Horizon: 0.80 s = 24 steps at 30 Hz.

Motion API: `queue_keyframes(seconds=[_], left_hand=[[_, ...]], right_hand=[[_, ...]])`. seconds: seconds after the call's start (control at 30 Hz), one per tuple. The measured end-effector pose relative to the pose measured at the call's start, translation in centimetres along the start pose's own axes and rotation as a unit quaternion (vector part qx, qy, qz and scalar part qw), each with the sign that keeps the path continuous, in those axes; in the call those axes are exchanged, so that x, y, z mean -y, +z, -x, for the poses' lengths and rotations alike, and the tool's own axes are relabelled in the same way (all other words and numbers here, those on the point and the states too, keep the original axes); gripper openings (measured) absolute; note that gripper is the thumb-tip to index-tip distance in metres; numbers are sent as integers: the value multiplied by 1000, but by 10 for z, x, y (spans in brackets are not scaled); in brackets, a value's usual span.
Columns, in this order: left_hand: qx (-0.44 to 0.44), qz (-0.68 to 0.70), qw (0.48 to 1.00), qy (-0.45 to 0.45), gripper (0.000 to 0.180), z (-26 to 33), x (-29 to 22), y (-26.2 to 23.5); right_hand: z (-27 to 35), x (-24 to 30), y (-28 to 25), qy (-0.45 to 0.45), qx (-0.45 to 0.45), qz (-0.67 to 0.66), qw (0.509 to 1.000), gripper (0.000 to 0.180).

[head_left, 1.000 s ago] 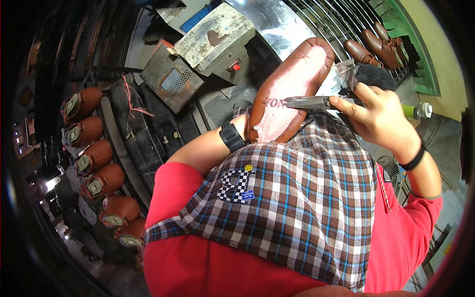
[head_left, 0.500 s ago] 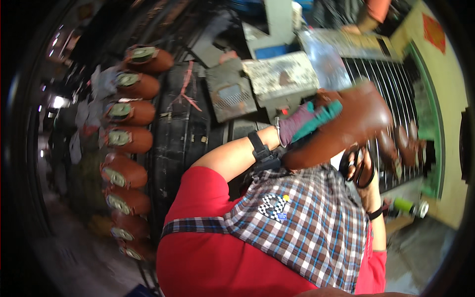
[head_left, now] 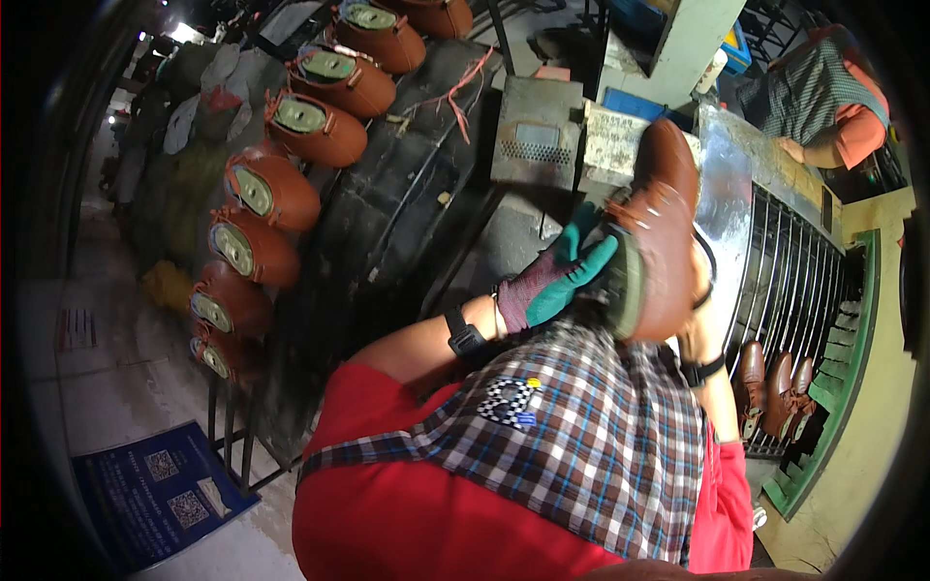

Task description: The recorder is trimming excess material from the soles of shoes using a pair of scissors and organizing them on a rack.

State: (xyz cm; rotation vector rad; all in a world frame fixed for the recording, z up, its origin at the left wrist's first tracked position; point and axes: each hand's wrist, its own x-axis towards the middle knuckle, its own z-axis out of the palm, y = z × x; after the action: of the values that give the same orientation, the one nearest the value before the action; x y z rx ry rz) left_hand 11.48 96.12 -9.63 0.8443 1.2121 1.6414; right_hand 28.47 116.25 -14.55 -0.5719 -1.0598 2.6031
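A: Where is the brown shoe (head_left: 671, 232) now?
B: In front of the checked apron (head_left: 591, 416), toe pointing up and away from the wearer, its green-lined opening (head_left: 630, 290) turned to the left. A second ago the pale sole faced the camera, with a blade against it; half a second ago the shoe lay slanted, its smooth brown side showing.
A: Condition of the left hand (head_left: 547, 288)?
B: Gloved, fingers spread beside the shoe, gripping nothing visible; contact cannot be confirmed. Half a second ago it was at the shoe's edge.
A: And the right hand (head_left: 705, 295)?
B: Largely hidden behind the shoe's right side, a black loop (head_left: 713, 266) beside it. Its grasp cannot be told.
A: Surroundings?
B: A row of brown shoes (head_left: 294, 194) stands at left. A co-worker (head_left: 823, 111), previously only an arm, now shows upper right.
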Motion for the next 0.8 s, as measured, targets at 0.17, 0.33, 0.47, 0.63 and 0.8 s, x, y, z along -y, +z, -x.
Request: queue_keyframes(seconds=[0.17,0.33,0.47,0.63,0.8], left_hand=[[-155,343,921,-101,49,27,-10,-15],[-249,373,891,-71,49,22,-15,-62],[-421,302,854,-50,42,27,16,-173],[-648,10,755,-101,75,9,53,-315],[-690,-266,639,-210,105,-48,71,-326]], right_hand=[[-45,-20,111,92,-6,151,984,74],[-62,-57,95,140,-57,117,982,77],[-33,-69,55,73,-96,187,975,61],[10,-63,15,29,-211,268,940,56],[84,-95,-29,83,-355,199,910,53]])
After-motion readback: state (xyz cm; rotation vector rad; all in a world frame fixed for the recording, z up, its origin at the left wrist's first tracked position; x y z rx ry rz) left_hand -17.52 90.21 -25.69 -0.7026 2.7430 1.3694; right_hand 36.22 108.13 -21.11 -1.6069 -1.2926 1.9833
